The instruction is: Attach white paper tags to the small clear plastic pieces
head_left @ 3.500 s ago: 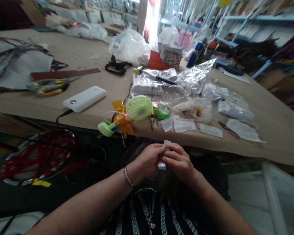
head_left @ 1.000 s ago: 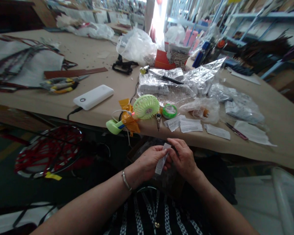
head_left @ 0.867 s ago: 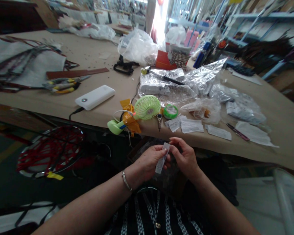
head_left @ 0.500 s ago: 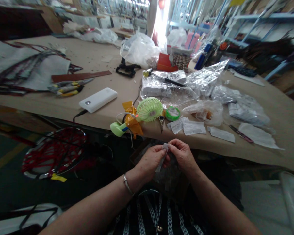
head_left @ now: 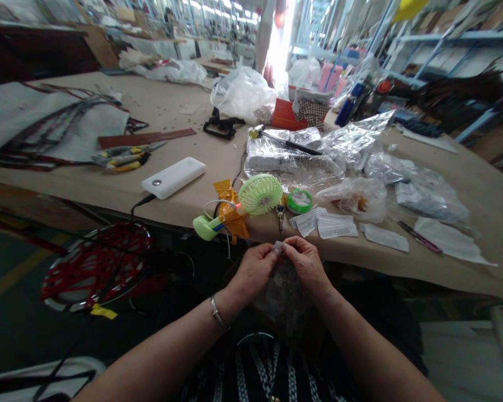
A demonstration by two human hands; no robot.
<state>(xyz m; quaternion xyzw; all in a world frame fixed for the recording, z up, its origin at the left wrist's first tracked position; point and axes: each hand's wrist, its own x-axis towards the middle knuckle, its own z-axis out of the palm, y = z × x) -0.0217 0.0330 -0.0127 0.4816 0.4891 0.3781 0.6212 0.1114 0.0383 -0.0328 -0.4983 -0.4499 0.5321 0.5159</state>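
Just in front of the table edge, my left hand (head_left: 254, 272) and my right hand (head_left: 305, 263) meet in a pinch. Between the thumbs and fingertips a small whitish label (head_left: 278, 244) shows; most of it is hidden by the fingers. Below the hands, over the lap, lies a clear plastic bag (head_left: 285, 296), dim and hard to make out. Closest on the table are a pointed tool (head_left: 280, 215) like a small soldering iron, a green tape roll (head_left: 299, 201) and printed label sheets (head_left: 337, 225).
A green handheld fan (head_left: 260, 194) stands taped at the table edge, wired near a white power bank (head_left: 174, 177). Pliers (head_left: 126, 159) lie at left. A hammer (head_left: 285, 140) rests on plastic-wrapped packs. Pink-handled tweezers or scissors (head_left: 421, 238) lie at right.
The label strip hung down between my hands before; now only a small top piece shows. My fingertips have drawn closer together, and the view has shifted slightly.
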